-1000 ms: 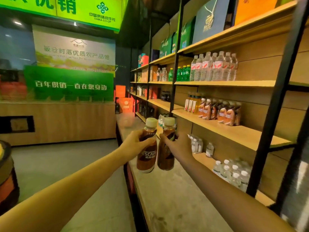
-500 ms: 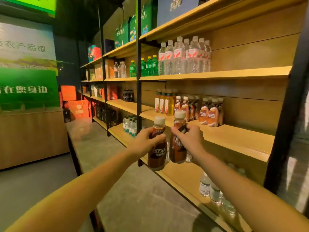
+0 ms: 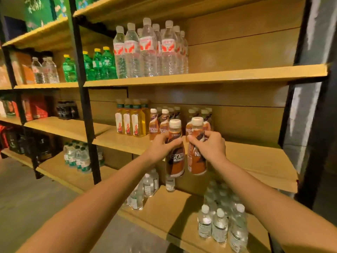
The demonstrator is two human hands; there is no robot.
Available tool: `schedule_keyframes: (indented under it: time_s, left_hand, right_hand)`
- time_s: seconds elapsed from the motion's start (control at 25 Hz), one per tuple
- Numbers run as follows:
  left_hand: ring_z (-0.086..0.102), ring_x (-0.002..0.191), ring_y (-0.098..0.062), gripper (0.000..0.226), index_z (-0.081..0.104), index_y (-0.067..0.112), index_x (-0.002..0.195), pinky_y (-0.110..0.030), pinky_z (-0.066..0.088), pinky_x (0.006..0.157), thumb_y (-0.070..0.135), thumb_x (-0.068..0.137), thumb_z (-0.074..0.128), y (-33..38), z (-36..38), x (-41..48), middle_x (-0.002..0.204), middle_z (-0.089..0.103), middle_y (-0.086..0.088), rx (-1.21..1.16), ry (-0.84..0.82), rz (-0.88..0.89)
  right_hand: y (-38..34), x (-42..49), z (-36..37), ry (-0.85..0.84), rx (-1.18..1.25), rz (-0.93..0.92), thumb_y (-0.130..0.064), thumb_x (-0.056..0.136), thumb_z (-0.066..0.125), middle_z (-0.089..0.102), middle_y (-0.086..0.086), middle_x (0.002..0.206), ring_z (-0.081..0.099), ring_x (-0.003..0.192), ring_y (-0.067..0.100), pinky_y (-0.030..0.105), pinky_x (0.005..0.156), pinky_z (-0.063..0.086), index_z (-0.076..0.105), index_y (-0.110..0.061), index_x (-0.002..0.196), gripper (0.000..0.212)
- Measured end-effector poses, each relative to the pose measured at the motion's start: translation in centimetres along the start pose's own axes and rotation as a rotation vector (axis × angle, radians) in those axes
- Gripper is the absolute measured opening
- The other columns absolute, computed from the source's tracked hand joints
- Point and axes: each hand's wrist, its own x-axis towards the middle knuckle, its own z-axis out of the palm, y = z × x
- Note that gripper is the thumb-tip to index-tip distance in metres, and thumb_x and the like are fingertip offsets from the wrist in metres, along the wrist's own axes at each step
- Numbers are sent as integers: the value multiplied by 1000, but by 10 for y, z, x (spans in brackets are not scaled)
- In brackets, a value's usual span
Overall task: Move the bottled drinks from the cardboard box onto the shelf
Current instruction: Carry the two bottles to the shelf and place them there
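The left hand (image 3: 159, 148) curls round a brown plastic coffee bottle with a cream cap (image 3: 175, 161). Just right of it, the right hand (image 3: 211, 147) grips a twin bottle (image 3: 197, 161). Neither is yet set on the pale wooden shelf (image 3: 255, 157). Beyond the hands, matching bottles (image 3: 154, 124) already stand there. The cardboard box is out of view, so how many remain is unknown.

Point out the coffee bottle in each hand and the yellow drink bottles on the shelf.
Left-hand coffee bottle (image 3: 176, 165): head view, lower label.
Right-hand coffee bottle (image 3: 196, 165): head view, lower label.
Yellow drink bottles (image 3: 138, 123): head view, front bottle's body.
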Motion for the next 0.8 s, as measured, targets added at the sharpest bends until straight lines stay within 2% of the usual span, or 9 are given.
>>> schedule_keyframes:
  time_s: [0.08, 0.2, 0.36, 0.44, 0.64, 0.8]
  left_hand:
    - [62, 98, -9, 25, 58, 20, 114, -18, 49, 76, 30, 91, 56, -18, -6, 34, 104, 65, 9, -18, -79, 38]
    - [61, 94, 1, 30, 55, 20, 121, -11, 49, 67, 29, 92, 56, -42, -17, 83, 105, 64, 14, -63, -220, 80]
    - [61, 105, -12, 33, 54, 17, 124, -21, 50, 83, 24, 92, 55, -65, -25, 134, 114, 64, 2, -122, -350, 104]
    - [61, 107, -15, 29, 55, 18, 121, -24, 50, 86, 23, 93, 55, -73, -23, 151, 113, 65, 1, -162, -381, 111]
    - [59, 100, -10, 27, 54, 20, 120, -19, 47, 79, 25, 94, 52, -83, -17, 180, 107, 62, 6, -177, -424, 147]
    - [59, 96, -8, 27, 52, 21, 120, -18, 47, 77, 27, 94, 51, -86, -10, 196, 101, 61, 10, -193, -440, 137]
  right_hand:
    - [3, 19, 14, 55, -28, 47, -47, 76, 71, 70, 4, 107, 65, 98, 22, 37, 84, 54, 70, -19, 101, 38]
    - [4, 47, 36, 160, -79, 90, -42, 77, 72, 72, 3, 101, 66, 95, 19, 34, 81, 53, 70, -18, 101, 34]
    - [1, 73, 56, 285, -140, 168, -41, 79, 71, 72, 4, 104, 66, 97, 19, 34, 82, 52, 70, -17, 104, 35]
    - [3, 80, 61, 322, -166, 196, -39, 80, 70, 71, 5, 105, 65, 99, 19, 33, 80, 50, 69, -15, 105, 34]
    - [15, 94, 71, 369, -220, 240, -41, 81, 69, 71, 3, 104, 64, 97, 17, 26, 75, 46, 69, -15, 104, 34]
    - [24, 108, 77, 403, -236, 237, -42, 81, 69, 71, 4, 103, 65, 98, 18, 28, 78, 47, 68, -15, 106, 37]
